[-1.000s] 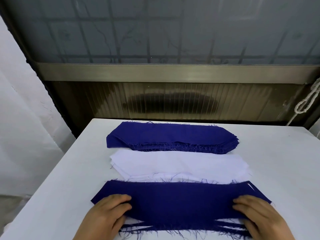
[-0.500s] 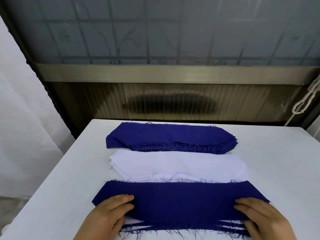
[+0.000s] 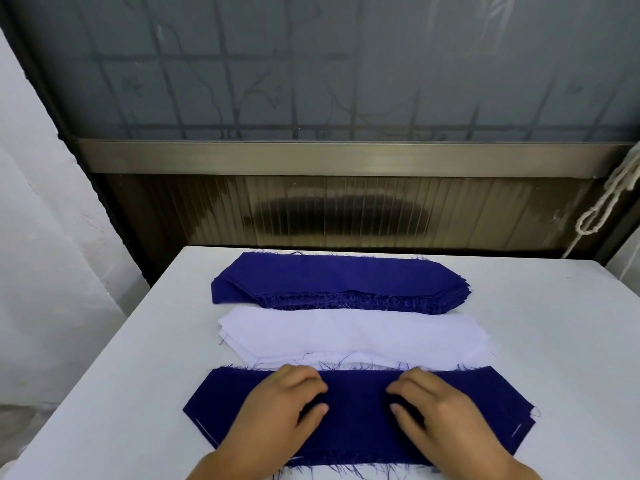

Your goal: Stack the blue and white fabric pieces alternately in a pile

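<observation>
Smoothing step: left hand [image 3: 277, 407] & right hand [image 3: 440, 410], fingers loosely curled, press top blue piece [image 3: 356, 410] flat (gripping nothing); sweep outward, square edges w/ pile.

both forearms are cut off by the bottom edge. the left hand [image 3: 277, 410] and right hand [image 3: 440, 414] cover the middle of the near blue piece [image 3: 356, 410]; the layers beneath it cannot be counted. the piece count in the far blue stack [image 3: 332, 282] and white stack [image 3: 353, 336] cannot be told. the table [image 3: 554, 341] runs out of frame at both sides and below.
</observation>
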